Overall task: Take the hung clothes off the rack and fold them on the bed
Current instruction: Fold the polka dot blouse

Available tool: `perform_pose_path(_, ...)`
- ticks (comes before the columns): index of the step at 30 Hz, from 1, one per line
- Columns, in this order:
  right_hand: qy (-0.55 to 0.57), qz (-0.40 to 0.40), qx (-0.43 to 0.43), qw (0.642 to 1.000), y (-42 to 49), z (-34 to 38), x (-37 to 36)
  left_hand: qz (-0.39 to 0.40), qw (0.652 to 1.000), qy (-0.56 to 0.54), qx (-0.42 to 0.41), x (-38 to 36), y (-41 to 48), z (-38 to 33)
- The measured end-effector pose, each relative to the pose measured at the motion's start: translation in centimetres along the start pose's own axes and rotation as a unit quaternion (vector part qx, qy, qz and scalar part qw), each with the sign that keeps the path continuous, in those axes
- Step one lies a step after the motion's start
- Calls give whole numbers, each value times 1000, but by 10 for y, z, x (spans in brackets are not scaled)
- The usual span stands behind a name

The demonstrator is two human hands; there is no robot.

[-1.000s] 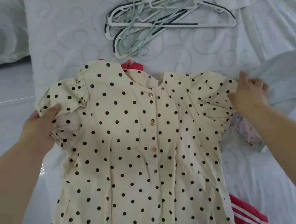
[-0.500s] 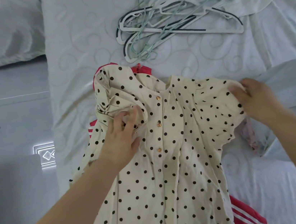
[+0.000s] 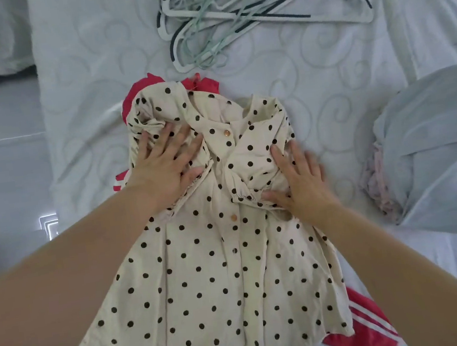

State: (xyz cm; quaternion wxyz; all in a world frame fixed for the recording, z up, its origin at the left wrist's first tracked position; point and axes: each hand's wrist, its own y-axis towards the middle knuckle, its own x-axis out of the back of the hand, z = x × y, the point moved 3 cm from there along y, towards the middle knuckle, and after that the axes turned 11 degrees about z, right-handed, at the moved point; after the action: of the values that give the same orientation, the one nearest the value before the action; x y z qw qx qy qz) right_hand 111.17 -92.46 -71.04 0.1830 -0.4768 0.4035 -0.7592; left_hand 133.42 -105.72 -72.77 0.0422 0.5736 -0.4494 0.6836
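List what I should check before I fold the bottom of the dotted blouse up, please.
1. The left sleeve is folded onto the blouse, with the left hand flat on it: ok.
2. The right sleeve is folded in, with the right hand flat on it: ok.
3. The lower half of the blouse is spread out: ok.
4. Nothing lies under the blouse: not ok, a red garment lies beneath it.
5. The hangers lie apart from the blouse: ok.
6. All buttons are closed: cannot tell.
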Motion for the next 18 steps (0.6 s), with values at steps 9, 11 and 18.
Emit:
perform_pose_path(9, 85, -42, 35, 995, -26, -10, -20, -143, 979, -146, -26, -11, -63, 5)
perform_pose_path(11, 107, -14, 61, 992, -42, -23, -41, -114, 958, -262, 32, -31, -97, 9)
perform_pose_path(18, 346, -162, -94, 919, -129, -78, -103, 12, 850, -462, 253, -101, -200, 22)
